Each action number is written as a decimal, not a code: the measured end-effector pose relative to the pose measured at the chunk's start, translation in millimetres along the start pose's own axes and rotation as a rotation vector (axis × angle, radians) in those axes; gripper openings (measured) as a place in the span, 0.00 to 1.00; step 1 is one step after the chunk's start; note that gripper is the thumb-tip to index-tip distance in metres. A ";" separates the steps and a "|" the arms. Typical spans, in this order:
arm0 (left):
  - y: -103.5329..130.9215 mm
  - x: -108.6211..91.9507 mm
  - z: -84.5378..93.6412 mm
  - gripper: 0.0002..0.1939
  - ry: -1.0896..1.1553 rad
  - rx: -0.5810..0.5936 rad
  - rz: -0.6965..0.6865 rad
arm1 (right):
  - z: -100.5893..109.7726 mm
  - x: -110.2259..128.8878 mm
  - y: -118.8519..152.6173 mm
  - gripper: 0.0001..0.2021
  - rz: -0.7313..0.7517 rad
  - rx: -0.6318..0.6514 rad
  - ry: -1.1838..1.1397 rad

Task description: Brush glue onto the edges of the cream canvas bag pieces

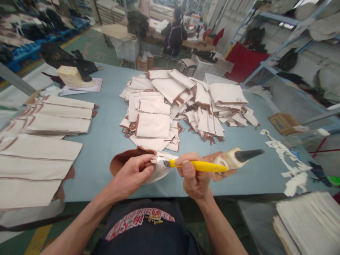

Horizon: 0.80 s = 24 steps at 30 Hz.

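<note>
A yellow-handled brush [204, 166] is gripped in my right hand [195, 177], its whitish bristles pointing left. The bristle end meets the fingertips of my left hand [135, 173], which pinch the edge of a cream piece with brown lining [122, 161] near the table's front edge. Part of that cream piece is hidden behind the hands and brush. Just right of my right hand stands a cream glue-like bottle with a dark pointed nozzle [248, 155], tilted to the right over a brown piece.
Cream pieces with brown trim lie in a heap [154, 124] on the blue-green table [106, 106]. More stacks [32, 152] are at left. White scraps [289, 163] lie at right, beside a cardboard box [284, 123]. A person [174, 33] sits farther back.
</note>
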<state>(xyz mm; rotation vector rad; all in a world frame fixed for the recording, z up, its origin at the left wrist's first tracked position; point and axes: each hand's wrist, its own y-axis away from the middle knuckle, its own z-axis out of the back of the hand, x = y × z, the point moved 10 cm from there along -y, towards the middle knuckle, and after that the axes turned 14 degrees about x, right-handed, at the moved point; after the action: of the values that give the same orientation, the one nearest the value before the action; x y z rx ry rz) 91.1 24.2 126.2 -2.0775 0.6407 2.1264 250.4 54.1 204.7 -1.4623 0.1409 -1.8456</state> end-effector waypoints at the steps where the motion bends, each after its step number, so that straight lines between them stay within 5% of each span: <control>1: -0.1 0.8 -3.2 0.16 0.040 0.028 0.005 | -3.6 4.1 -2.9 0.11 0.051 0.020 0.077; 5: -0.8 13.5 -5.2 0.19 0.262 0.058 0.046 | -3.5 18.2 -5.4 0.10 0.189 -0.027 0.266; 9: 0.2 21.1 -2.6 0.19 0.422 0.050 0.073 | 13.3 16.7 1.2 0.08 0.104 -0.139 0.212; 14: 1.7 18.5 -10.6 0.23 0.471 0.099 0.103 | 2.6 27.5 -7.6 0.09 0.162 0.024 0.260; 18: 0.5 19.8 -12.3 0.25 0.467 0.106 0.118 | 14.1 29.8 -8.8 0.08 0.142 -0.060 0.277; 24: -1.2 15.0 -9.4 0.19 0.354 0.120 0.086 | -1.8 38.6 -16.4 0.10 0.215 0.049 0.317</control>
<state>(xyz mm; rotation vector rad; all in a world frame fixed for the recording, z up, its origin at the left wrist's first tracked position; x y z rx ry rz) 99.3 18.6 111.5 -2.4165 0.8866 1.7192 238.8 41.2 242.9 -1.0680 0.3892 -1.8751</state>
